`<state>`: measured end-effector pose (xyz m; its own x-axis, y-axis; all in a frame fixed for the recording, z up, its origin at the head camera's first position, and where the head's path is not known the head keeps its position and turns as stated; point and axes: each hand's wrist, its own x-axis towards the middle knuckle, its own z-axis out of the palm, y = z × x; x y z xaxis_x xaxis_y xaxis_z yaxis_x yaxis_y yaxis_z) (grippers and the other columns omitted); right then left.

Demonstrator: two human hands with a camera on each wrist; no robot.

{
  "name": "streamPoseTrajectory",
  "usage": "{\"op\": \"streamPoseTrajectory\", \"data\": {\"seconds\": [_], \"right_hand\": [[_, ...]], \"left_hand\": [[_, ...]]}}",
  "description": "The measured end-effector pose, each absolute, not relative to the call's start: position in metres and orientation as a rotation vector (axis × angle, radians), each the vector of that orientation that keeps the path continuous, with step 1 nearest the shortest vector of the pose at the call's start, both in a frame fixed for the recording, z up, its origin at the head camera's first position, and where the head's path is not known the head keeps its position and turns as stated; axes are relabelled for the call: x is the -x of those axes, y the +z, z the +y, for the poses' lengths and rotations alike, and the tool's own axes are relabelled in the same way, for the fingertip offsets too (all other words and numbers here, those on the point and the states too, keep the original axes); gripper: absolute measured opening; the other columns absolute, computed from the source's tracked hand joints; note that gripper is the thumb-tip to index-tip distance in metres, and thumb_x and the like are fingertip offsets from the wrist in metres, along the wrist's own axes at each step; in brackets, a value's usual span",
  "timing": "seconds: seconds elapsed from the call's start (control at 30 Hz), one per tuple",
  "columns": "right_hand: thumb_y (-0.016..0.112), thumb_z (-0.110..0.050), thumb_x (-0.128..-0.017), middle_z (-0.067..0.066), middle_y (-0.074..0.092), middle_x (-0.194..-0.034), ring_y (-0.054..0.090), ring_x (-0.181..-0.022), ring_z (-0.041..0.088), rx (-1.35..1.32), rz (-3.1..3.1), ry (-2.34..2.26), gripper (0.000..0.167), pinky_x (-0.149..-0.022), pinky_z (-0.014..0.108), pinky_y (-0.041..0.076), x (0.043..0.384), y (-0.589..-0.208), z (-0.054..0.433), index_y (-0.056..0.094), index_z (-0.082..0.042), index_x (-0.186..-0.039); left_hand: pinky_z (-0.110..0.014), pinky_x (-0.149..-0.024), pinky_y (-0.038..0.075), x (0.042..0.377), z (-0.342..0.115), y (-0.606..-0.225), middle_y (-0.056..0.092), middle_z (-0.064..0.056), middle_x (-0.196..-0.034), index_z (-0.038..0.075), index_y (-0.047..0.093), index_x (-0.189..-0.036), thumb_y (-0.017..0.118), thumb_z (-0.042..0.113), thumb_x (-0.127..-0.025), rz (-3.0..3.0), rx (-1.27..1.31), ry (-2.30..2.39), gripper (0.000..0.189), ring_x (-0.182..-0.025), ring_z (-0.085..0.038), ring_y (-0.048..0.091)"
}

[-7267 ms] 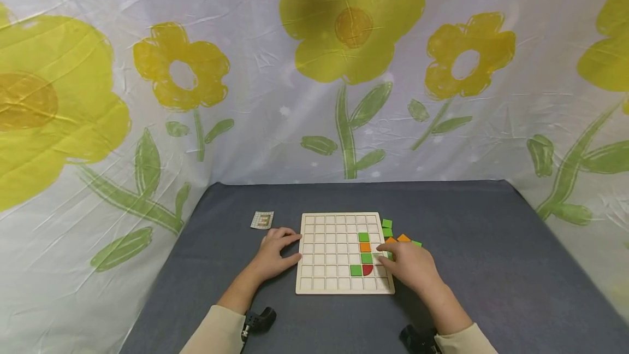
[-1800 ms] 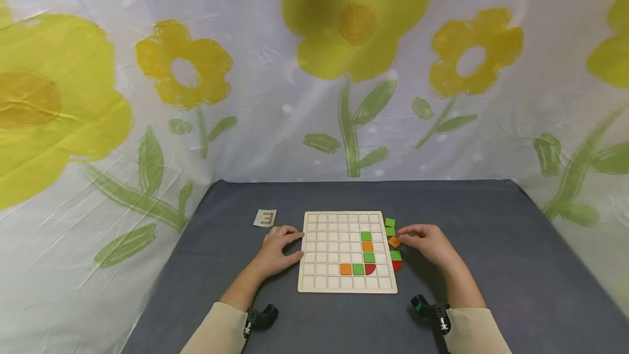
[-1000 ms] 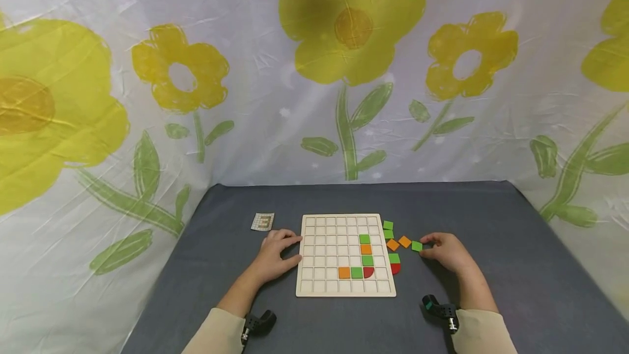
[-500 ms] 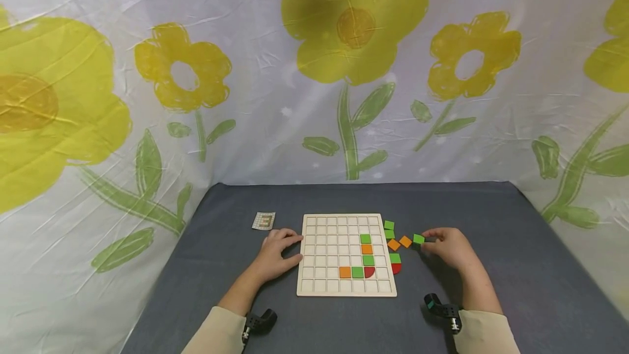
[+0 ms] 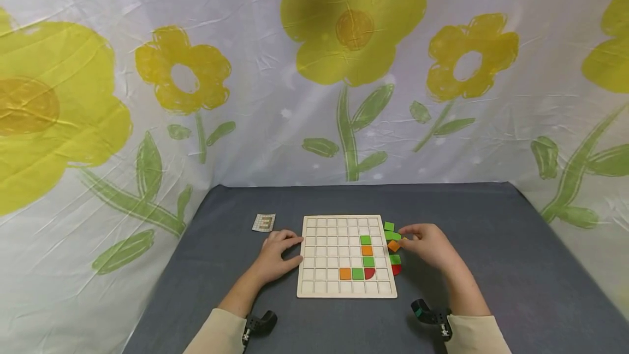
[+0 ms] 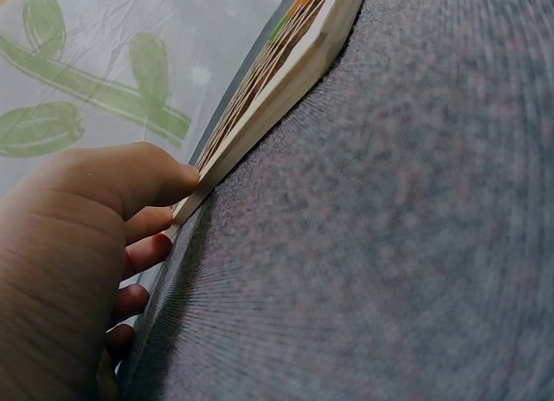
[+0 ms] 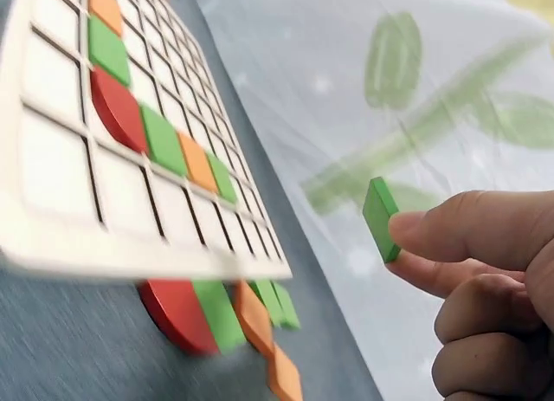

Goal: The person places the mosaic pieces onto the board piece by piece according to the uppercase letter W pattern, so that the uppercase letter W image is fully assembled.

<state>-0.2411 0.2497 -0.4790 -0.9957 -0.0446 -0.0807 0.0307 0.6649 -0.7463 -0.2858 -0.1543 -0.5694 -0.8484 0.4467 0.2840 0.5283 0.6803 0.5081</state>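
My right hand [image 5: 428, 242] pinches a green square tile [image 7: 379, 219] between thumb and fingertip, held up off the table to the right of the wooden grid board [image 5: 324, 287]. On the board lie a red rounded tile [image 5: 369, 273], green tiles [image 7: 163, 139] and orange tiles [image 7: 197, 161], forming a column and a short row. My left hand [image 5: 275, 255] rests at the board's left edge, its thumb [image 6: 164, 177] and fingertips touching the rim, the fingers loosely bent.
Loose tiles lie along the board's right side: a red one [image 5: 396, 270], green ones [image 5: 389, 226] and orange ones [image 7: 253, 316]. A small printed pattern card [image 5: 263, 222] lies beyond the left hand. Dark cloth [image 5: 344, 324] covers the table, and a flowered curtain hangs behind.
An orange tile joined the row's left end. My right hand went out to a green tile at the far right, picked it up and moved left toward the board. The left hand stayed put.
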Motion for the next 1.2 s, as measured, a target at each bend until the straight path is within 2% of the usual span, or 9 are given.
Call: {"op": "streamPoseTrajectory", "data": {"seconds": [0.03, 0.17, 0.27, 0.33, 0.83, 1.2], "right_hand": [[0.074, -0.018, -0.094, 0.011, 0.061, -0.088, 0.045, -0.069, 0.019, 0.03, 2.774, -1.259, 0.036, -0.058, 0.034, 0.038, 0.241, -0.479, 0.245, 0.072, 0.002, -0.124], [0.075, -0.016, -0.093, 0.007, 0.059, -0.074, 0.042, -0.058, 0.016, 0.094, 2.752, -1.306, 0.031, -0.053, 0.031, 0.037, 0.241, -0.482, 0.227, 0.074, 0.0, -0.119], [0.074, -0.013, -0.092, 0.001, 0.039, -0.057, 0.03, -0.047, 0.013, 0.142, 2.723, -1.329, 0.028, -0.048, 0.029, 0.03, 0.241, -0.486, 0.214, 0.075, -0.002, -0.118], [0.074, -0.013, -0.091, -0.003, 0.038, -0.057, 0.029, -0.047, 0.011, 0.188, 2.723, -1.317, 0.026, -0.048, 0.028, 0.029, 0.24, -0.489, 0.205, 0.076, -0.004, -0.116], [0.073, -0.015, -0.089, -0.005, 0.04, -0.054, 0.032, -0.046, 0.009, 0.458, 2.659, -1.208, 0.022, -0.049, 0.027, 0.029, 0.239, -0.499, 0.164, 0.076, -0.006, -0.11], [0.075, -0.016, -0.089, -0.004, 0.049, -0.053, 0.039, -0.045, 0.009, 0.446, 2.676, -1.103, 0.02, -0.049, 0.028, 0.034, 0.239, -0.509, 0.156, 0.077, -0.008, -0.108]], "left_hand": [[-0.055, -0.099, 0.035, 0.286, -0.154, -0.57, 0.06, -0.006, -0.128, 0.011, 0.07, -0.134, 0.076, 0.028, -0.093, -2.753, 0.803, -0.899, 0.045, -0.123, -0.032, 0.047], [-0.056, -0.1, 0.034, 0.286, -0.155, -0.569, 0.059, -0.006, -0.129, 0.012, 0.07, -0.135, 0.076, 0.027, -0.093, -2.759, 0.802, -0.903, 0.045, -0.123, -0.032, 0.047], [-0.056, -0.1, 0.034, 0.285, -0.154, -0.569, 0.059, -0.006, -0.129, 0.011, 0.07, -0.135, 0.076, 0.027, -0.093, -2.761, 0.802, -0.912, 0.045, -0.124, -0.032, 0.046], [-0.056, -0.1, 0.034, 0.285, -0.154, -0.569, 0.059, -0.006, -0.129, 0.012, 0.069, -0.135, 0.076, 0.027, -0.093, -2.762, 0.803, -0.91, 0.045, -0.124, -0.032, 0.046], [-0.056, -0.1, 0.034, 0.284, -0.154, -0.568, 0.059, -0.006, -0.13, 0.011, 0.069, -0.135, 0.076, 0.026, -0.094, -2.758, 0.801, -0.924, 0.045, -0.124, -0.032, 0.046], [-0.056, -0.1, 0.034, 0.284, -0.154, -0.566, 0.059, -0.007, -0.13, 0.01, 0.069, -0.135, 0.076, 0.026, -0.094, -2.754, 0.812, -0.919, 0.045, -0.122, -0.031, 0.046]]}}
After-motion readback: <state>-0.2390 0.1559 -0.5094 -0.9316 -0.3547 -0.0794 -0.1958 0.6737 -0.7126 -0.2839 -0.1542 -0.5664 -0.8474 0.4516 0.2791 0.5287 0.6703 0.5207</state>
